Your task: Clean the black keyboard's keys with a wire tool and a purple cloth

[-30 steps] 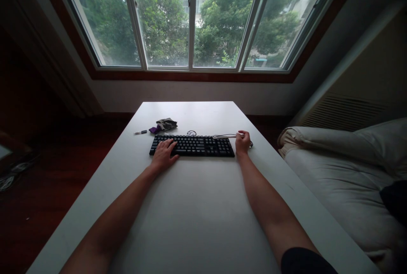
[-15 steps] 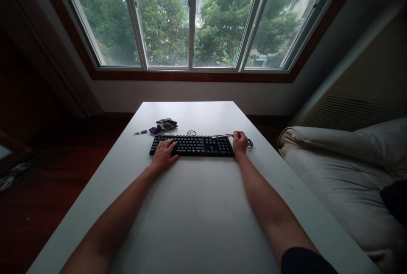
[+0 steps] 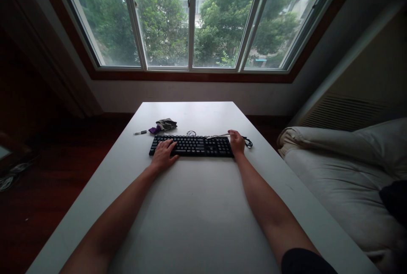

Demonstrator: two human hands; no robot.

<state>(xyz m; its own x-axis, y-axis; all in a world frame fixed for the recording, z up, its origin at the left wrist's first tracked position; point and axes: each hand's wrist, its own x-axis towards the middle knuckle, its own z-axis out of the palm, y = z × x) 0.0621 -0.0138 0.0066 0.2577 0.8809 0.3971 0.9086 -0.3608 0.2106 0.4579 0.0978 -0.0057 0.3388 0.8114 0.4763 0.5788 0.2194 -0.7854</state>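
Slid right grip leftward over the last second, from just beside the right end of the keyboard to overlapping that end in view. Carried the thin stick-like tool along, bringing its tip farther left across the upper right keys. Exposed more of the dark looped cord to the right, previously mostly hidden.

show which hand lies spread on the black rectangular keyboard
The bare left hand, spread over the left end of the black rectangular keyboard; the bare right hand is curled at its right end.
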